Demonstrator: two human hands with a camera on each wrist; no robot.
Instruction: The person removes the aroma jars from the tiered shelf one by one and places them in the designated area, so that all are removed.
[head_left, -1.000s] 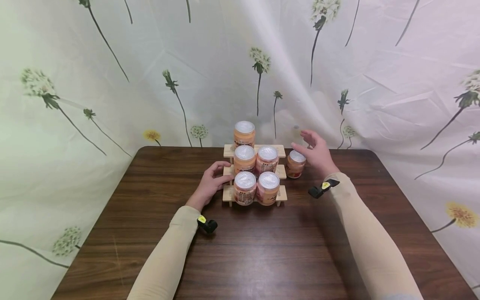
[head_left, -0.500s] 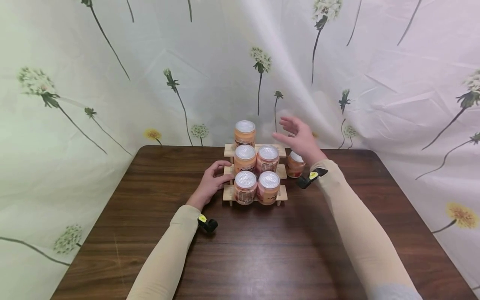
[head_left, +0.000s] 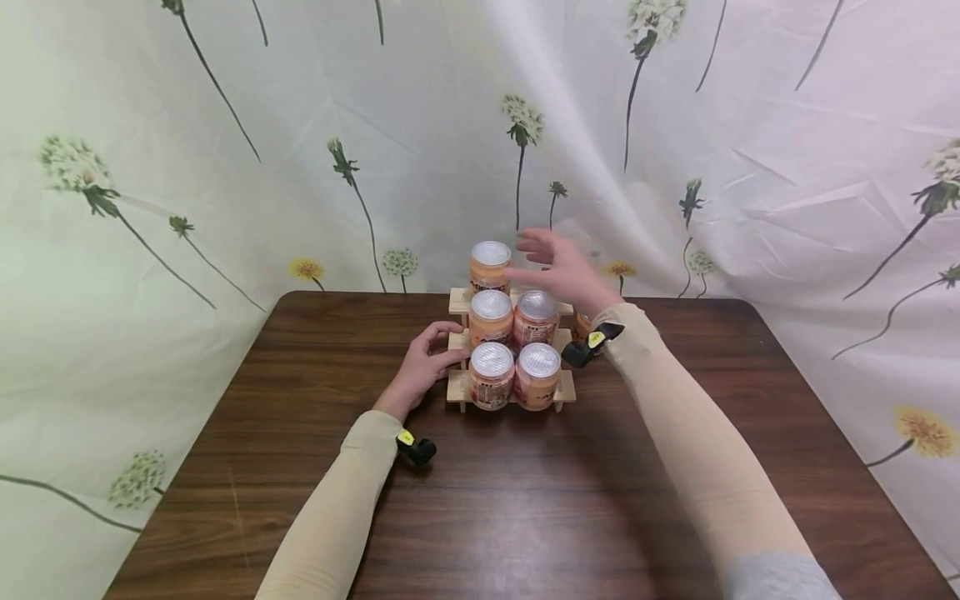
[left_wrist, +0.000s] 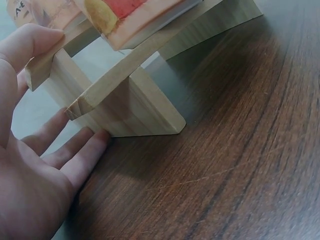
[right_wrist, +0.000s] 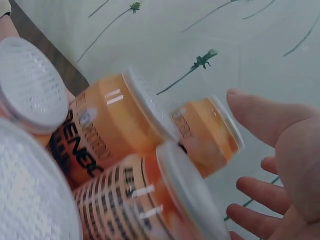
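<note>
Top jar (head_left: 490,271) stands upright, long axis vertical, at the left of the far, highest tier of the wooden stand (head_left: 457,393). Right hand (head_left: 566,271) is nearer: the jar lies directly to its left, with fingers and thumb spread, nothing held. Thumb tip is close by the jar's right side; contact cannot be confirmed. Left hand (head_left: 422,364) grips the left end of the middle tier, thumb on the board, other fingers low against the stand's leg. Two jars (head_left: 491,321) sit side by side on the middle tier, two more (head_left: 537,379) on the near tier. One loose jar (head_left: 581,327), mostly hidden by the right wrist, is right of the stand on the table (head_left: 480,508). Beyond hangs a flower-printed sheet (head_left: 427,108).
</note>
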